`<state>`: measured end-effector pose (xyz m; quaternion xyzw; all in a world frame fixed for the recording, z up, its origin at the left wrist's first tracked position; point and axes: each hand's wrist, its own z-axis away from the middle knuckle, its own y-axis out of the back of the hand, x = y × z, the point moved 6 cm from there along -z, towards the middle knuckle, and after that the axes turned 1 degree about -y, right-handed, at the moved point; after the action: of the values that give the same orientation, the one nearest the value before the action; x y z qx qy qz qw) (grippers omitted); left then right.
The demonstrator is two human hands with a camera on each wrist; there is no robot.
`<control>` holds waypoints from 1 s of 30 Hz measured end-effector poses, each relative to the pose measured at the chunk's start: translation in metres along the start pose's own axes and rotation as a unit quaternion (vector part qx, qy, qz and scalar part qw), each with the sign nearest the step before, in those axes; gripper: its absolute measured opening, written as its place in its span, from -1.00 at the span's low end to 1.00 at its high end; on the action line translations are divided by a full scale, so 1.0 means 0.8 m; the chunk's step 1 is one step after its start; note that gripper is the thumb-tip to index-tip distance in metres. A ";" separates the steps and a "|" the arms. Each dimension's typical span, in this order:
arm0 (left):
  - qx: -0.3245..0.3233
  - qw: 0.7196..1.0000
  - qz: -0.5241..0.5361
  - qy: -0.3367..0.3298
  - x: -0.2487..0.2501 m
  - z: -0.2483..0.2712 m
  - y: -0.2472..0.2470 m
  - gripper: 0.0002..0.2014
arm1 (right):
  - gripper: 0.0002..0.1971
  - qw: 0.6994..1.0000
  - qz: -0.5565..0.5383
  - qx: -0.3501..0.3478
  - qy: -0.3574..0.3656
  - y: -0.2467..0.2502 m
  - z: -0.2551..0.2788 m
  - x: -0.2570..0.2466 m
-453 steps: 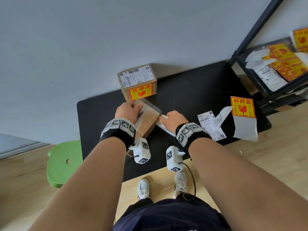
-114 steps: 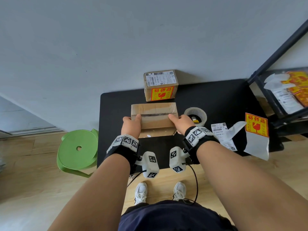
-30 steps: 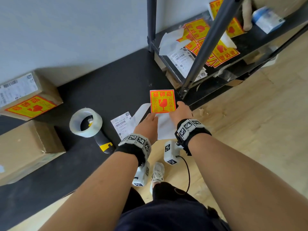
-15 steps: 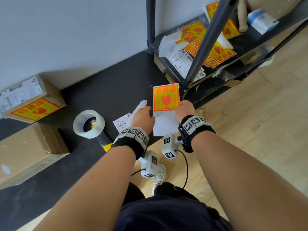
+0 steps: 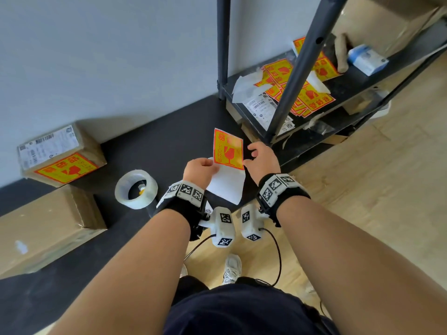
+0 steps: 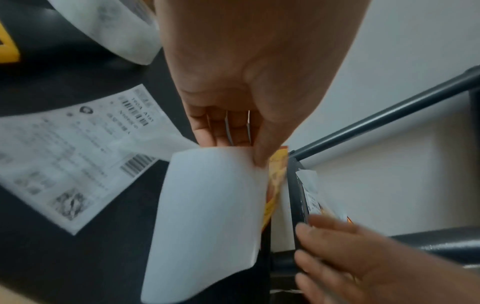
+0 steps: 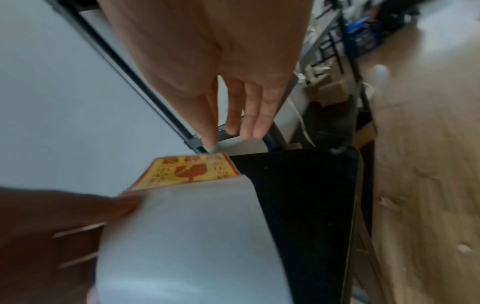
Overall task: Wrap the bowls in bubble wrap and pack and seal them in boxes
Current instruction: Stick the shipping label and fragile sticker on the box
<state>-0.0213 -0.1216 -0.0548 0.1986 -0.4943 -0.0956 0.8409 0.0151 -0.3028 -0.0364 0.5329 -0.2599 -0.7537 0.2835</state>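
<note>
My left hand [image 5: 212, 165] pinches the left edge of a yellow-and-red fragile sticker [image 5: 228, 149], with its white backing sheet [image 5: 227, 187] curling down below it. The sheet is held up off the black table [image 5: 169, 131]. In the left wrist view my thumb and fingers [image 6: 255, 156] grip the sheet where sticker and backing [image 6: 213, 216] meet. My right hand [image 5: 251, 153] hovers just right of the sticker with loose fingers [image 7: 249, 115], holding nothing. A plain taped cardboard box [image 5: 43, 226] lies at the left. Behind it stands a labelled box [image 5: 58, 155] bearing a fragile sticker. No bowls show.
A clear tape roll [image 5: 136, 188] sits on the table left of my hands. A printed shipping label [image 6: 78, 164] lies under my left wrist. A dark metal shelf rack [image 5: 297, 68] with more stickers and labels [image 5: 302, 93] stands close on the right.
The sticker sheet has come up off the table and tilted. My left hand now pinches its left edge, and my right hand has let go of its right edge.
</note>
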 end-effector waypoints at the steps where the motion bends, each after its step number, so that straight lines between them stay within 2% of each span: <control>1: -0.001 1.000 -0.013 -0.006 0.001 0.000 0.003 -0.79 | -0.66 0.999 0.026 -0.010 0.039 -0.005 0.001 -0.009; 4: -0.001 0.998 -0.053 -0.020 0.003 -0.003 0.009 -0.75 | -0.79 0.990 0.081 -0.037 0.113 -0.020 0.009 -0.032; 10: -0.022 0.992 -0.118 -0.044 0.010 0.000 0.011 -0.78 | -0.77 0.969 0.154 -0.065 0.182 -0.035 0.025 -0.054; 15: -0.034 0.981 -0.176 -0.069 0.019 0.005 0.007 -0.80 | -0.81 0.970 0.153 -0.058 0.181 -0.032 0.025 -0.052; 21: -0.039 0.955 -0.281 -0.090 0.033 0.013 0.003 -0.75 | -0.80 0.970 0.149 -0.073 0.176 -0.035 0.024 -0.048; 27: -0.034 0.951 -0.295 -0.080 0.042 0.017 0.005 -0.71 | -0.82 0.973 0.134 -0.061 0.178 -0.029 0.023 -0.049; 30: -0.002 0.969 -0.239 -0.065 0.036 0.016 0.012 -0.74 | -0.84 0.982 0.110 -0.040 0.150 -0.024 0.021 -0.047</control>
<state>-0.0190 -0.1261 -0.0222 0.3027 -0.4859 -0.3079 0.7600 0.0062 -0.2614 -0.0197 0.5962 -0.2408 -0.6391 0.4220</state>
